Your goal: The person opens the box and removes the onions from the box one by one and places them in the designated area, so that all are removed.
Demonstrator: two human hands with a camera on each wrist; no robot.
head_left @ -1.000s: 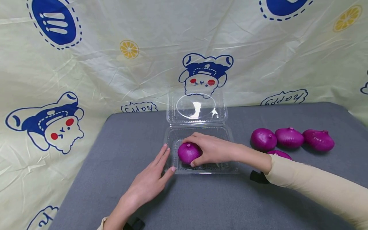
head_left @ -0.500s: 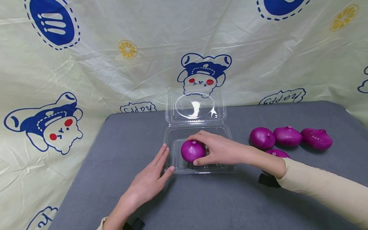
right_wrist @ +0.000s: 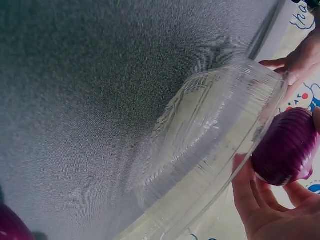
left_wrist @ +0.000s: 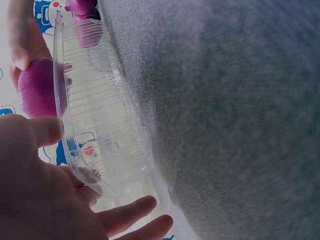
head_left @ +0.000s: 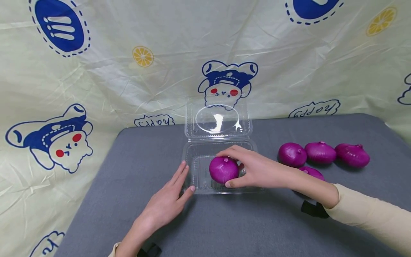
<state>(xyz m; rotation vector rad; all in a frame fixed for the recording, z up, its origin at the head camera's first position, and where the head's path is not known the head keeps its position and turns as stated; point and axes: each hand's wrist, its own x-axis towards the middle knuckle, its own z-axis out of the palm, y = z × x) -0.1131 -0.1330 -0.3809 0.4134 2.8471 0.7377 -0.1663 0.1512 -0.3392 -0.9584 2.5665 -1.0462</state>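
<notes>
My right hand (head_left: 261, 167) grips a purple onion (head_left: 221, 170), thumb at the near side and fingers around the far side. The onion is over the base of a clear plastic clamshell box (head_left: 196, 167), and both wrist views show it at and above the box's rim. The box's lid (head_left: 218, 121) stands raised at the back. At the left side of the box, my left hand (head_left: 165, 196) lies with fingers extended, its thumb at the front left corner. In the left wrist view, its thumb (left_wrist: 45, 131) is right at the rim of the box.
Three purple onions stand in a row on the right: a left one (head_left: 292, 154), a middle one (head_left: 320, 152) and a right one (head_left: 352, 156). Another onion (head_left: 313, 173) sits nearer, partly behind my right forearm. A printed cloth (head_left: 173, 85) hangs behind the grey table (head_left: 135, 171).
My right hand has carried the onion to the right, from the left part of the box toward its middle. The left hand keeps its place beside the box.
</notes>
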